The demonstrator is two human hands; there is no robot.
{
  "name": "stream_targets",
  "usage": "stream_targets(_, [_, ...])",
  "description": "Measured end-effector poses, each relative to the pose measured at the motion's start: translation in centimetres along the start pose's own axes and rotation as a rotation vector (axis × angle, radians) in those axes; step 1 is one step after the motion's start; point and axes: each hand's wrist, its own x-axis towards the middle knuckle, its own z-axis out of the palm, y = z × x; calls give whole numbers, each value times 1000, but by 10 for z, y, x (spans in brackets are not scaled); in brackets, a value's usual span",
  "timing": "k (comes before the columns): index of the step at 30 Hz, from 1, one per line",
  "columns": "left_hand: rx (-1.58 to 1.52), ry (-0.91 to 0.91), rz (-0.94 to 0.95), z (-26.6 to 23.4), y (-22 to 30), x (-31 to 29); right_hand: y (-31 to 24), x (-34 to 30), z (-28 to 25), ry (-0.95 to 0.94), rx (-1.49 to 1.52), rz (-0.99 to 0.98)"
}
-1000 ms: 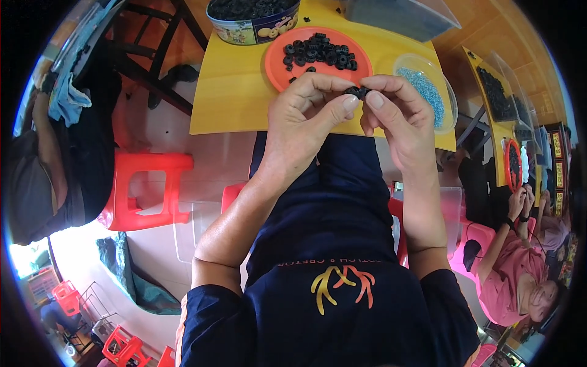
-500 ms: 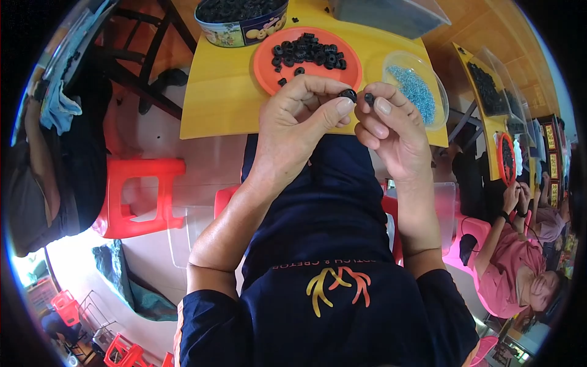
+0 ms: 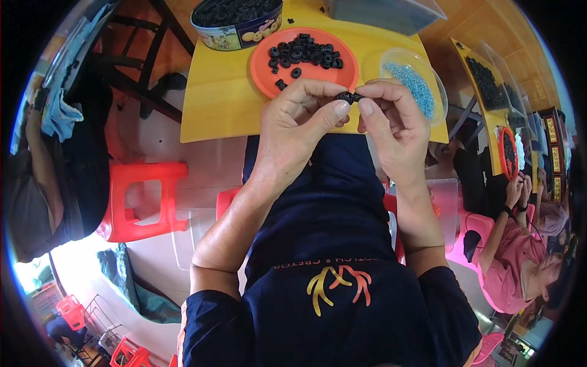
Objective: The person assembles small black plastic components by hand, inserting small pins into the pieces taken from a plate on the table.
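Between thumb and forefinger, my left hand (image 3: 299,119) pinches a small round black part (image 3: 344,96). My right hand (image 3: 394,119) pinches a smaller black piece (image 3: 358,96), which meets the round part at its right side. Whether one sits inside the other cannot be made out. Both hands hover over the near edge of the yellow table (image 3: 214,116). Just beyond my left hand is an orange plate (image 3: 260,73) with a heap of black ring-shaped parts (image 3: 302,52) on it. A clear round tub (image 3: 441,92) of tiny blue pieces (image 3: 413,85) stands beyond my right hand.
An oval tin (image 3: 235,37) full of black parts stands at the table's far left, and a grey plastic bin (image 3: 385,15) at the far right. A red stool (image 3: 147,168) is on my left. Another person (image 3: 507,263) works at a table on the right.
My right hand has moved slightly left and brought its small black piece against the round part. My left hand has stayed almost in place.
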Motion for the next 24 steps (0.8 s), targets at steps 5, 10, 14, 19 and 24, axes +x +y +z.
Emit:
stream_targets(5, [13,11,-4,3,1,0,1,-2,3,27,-37,-13])
stream_targets(10, [40,29,6,2,-1,0,0,-2,4,36,-50,-28])
stream_targets(14, [46,26,-6,1,-3,2,-1,-1,3,37,-105,-50])
stream_targets(19, [-66,1,-50,1,-4,3,2,1,0,40,-263,-151])
stream_targets(24, [-78,3,-94,-4,-8,3,5,4,-5,8,-326,-219])
